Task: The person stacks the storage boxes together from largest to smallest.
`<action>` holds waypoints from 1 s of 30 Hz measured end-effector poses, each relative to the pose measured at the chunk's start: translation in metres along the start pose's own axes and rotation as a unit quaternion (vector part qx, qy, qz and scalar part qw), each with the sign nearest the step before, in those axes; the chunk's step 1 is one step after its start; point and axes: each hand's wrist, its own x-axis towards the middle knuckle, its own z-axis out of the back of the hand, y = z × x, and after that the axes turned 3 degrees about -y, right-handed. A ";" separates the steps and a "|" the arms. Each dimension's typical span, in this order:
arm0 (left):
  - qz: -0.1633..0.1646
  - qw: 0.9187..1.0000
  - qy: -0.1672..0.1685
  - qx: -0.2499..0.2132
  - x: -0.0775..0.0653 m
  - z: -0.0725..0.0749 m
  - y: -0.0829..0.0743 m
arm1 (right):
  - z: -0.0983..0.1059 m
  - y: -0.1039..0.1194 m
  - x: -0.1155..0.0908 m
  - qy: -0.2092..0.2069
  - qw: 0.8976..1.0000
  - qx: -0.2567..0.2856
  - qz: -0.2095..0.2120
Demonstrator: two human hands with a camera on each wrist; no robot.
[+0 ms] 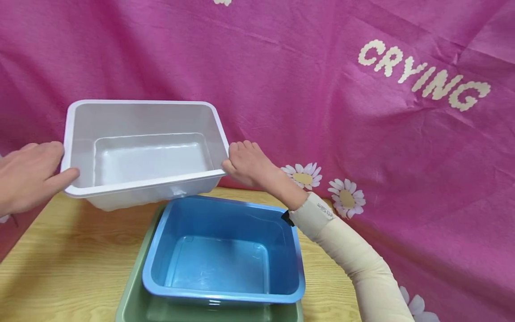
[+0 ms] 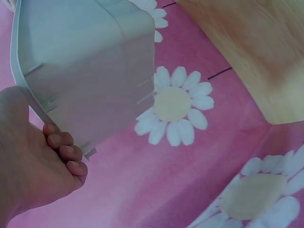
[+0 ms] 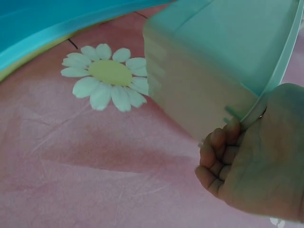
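Note:
A white plastic storage bin (image 1: 153, 162) hangs in the air, tilted so that its inside faces the head view; nothing lies in it. My left hand (image 1: 34, 175) grips the rim at its left end, thumb over the top. In the left wrist view the fingers (image 2: 71, 153) curl under that rim. At the other end my right hand (image 1: 249, 163) grips the rim, its fingers (image 3: 218, 142) curled beneath in the right wrist view. Below and to the right, a blue bin (image 1: 219, 264) sits nested inside a larger green bin (image 1: 134, 286).
The bins stand on a wood-grain table (image 1: 76, 241). Behind it hangs a pink cloth (image 1: 281, 89) with white daisies and cream lettering. My right forearm, in a cream sleeve (image 1: 362, 264), passes over the blue bin's right rim.

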 end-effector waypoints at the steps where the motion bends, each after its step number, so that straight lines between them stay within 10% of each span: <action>1: -0.002 1.000 0.001 0.001 0.000 0.001 -0.002 | 0.001 -0.001 -0.003 0.000 1.000 0.001 0.000; 30: -0.029 0.999 0.028 -0.010 0.004 0.010 -0.075 | 0.015 -0.031 -0.093 -0.040 0.999 0.033 -0.018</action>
